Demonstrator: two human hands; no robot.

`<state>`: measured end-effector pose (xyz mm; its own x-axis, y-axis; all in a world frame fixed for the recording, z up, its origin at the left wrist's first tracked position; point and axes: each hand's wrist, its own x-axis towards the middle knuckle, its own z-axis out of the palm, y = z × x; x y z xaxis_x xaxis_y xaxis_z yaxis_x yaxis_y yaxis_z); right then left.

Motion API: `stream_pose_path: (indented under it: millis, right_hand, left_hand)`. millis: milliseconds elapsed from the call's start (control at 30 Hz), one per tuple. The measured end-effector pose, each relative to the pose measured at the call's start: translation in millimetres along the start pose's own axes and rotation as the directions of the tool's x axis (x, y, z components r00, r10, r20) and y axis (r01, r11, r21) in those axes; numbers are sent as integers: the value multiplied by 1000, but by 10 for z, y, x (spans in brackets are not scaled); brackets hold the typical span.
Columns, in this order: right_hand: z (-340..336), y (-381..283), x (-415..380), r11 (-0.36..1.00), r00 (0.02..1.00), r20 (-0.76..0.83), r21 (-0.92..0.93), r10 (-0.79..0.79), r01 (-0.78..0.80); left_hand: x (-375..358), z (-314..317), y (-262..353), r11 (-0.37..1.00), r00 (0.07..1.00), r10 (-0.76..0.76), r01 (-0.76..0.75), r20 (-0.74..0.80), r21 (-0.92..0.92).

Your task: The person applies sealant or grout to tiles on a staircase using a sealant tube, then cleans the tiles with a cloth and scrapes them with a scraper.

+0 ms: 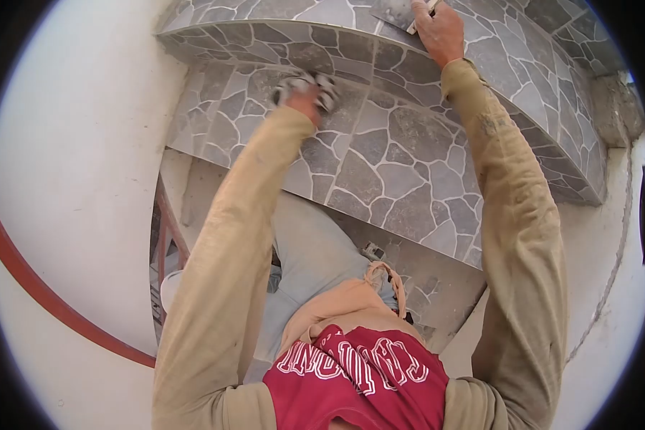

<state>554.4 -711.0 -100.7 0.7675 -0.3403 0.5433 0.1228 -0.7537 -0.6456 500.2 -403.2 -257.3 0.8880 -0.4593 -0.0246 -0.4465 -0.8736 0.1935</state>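
My left hand point(307, 106) is closed on a black-and-white rag point(287, 87), blurred by motion, pressed against the lower stone-patterned tiled step point(365, 179). My right hand point(441, 36) rests higher up, over the upper tiled step point(509, 64). Its fingers are wrapped round the pale handle of a trowel point(393, 10), whose flat grey blade lies close to the tile and is partly cut off by the top of the view. Pale grout lines run between the grey stone shapes on both steps.
A white wall point(86, 143) rises at the left, with a red-brown rail point(57, 308) curving along it. Below the lower step's edge lies another level point(423, 276) with a few small things on it. At the right stands a wall point(595, 236) with a crack or cord.
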Motion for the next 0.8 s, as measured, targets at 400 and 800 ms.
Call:
stream_pose_path:
  millis: [400, 800]
  right_hand:
    - [-257, -175, -1, 989, 990, 138, 151, -27, 6]
    - [-334, -128, -2152, 780, 756, 567, 290, 326, -554]
  left_hand:
    - [-1152, -508, 1488, 623, 897, 438, -255, 60, -740]
    - [-2321, -1972, -1885, 632, 496, -752, 357, -434, -687]
